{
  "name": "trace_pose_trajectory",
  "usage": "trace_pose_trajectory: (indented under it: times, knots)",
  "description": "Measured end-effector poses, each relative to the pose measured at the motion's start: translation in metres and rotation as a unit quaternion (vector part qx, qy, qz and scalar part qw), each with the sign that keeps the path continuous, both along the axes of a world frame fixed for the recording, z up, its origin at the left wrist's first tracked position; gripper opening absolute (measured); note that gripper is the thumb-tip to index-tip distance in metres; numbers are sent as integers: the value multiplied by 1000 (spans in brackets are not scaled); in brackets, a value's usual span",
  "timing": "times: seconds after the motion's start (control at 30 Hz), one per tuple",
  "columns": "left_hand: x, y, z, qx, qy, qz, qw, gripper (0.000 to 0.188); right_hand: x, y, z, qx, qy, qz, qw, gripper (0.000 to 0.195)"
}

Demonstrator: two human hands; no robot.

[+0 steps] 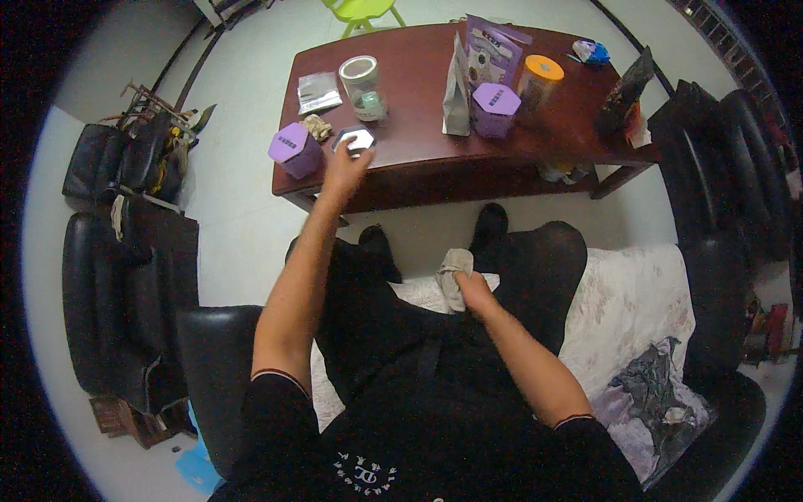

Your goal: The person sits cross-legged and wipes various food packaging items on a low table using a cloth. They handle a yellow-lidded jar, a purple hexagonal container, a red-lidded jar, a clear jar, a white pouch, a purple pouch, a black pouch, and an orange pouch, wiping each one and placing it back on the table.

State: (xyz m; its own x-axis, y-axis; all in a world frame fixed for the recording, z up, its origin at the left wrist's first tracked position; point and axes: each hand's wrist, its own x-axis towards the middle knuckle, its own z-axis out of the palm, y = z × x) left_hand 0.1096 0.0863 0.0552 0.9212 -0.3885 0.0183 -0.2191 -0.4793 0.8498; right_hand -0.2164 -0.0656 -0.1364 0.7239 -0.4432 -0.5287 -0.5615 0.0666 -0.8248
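My left hand (350, 168) reaches over the near left part of the dark red wooden table, its fingers at a small hexagonal dark-rimmed lid or container with a white middle (362, 139). Whether the fingers grip it or only touch it, I cannot tell. Left of that hand stands a hexagonal container with a purple lid (293, 147), and behind it lies a crumpled beige cloth or paper (317, 127). A clear cylindrical jar (362, 88) holding something green stands farther back. Over my lap, my right hand (478, 296) is closed on a grey-beige cloth (453, 276).
On the table (411, 94) are flat plastic packets (319, 93), standing pouches (492, 53), another purple-lidded container (495, 110), an orange-lidded jar (541, 75) and a dark bag (627, 94). A green chair (362, 9) stands beyond. Black seats flank me.
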Motion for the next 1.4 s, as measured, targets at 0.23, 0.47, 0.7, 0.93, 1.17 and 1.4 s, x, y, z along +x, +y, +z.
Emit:
trace_pose_trajectory:
  times: [0.23, 0.47, 0.7, 0.93, 1.17, 1.4]
  knots:
    - [111, -19, 20, -4, -180, 114, 977, 101, 9, 10, 22, 41, 60, 53, 996, 46]
    - [157, -62, 20, 45, -271, 95, 957, 114, 5, 16, 20, 62, 52, 70, 994, 50]
    - [153, -77, 22, 75, -276, 120, 951, 108, 4, 13, 32, 0, 77, 86, 993, 46]
    - [88, -58, 91, -41, -224, 148, 963, 106, 10, 5, 54, -5, 109, 87, 990, 49]
    - [-20, -23, 96, -176, -148, 37, 973, 96, 11, -3, 92, -85, -35, 113, 989, 42]
    - [-91, -19, 56, -328, 85, 16, 941, 81, 13, -38, 195, -148, -196, 28, 969, 32]
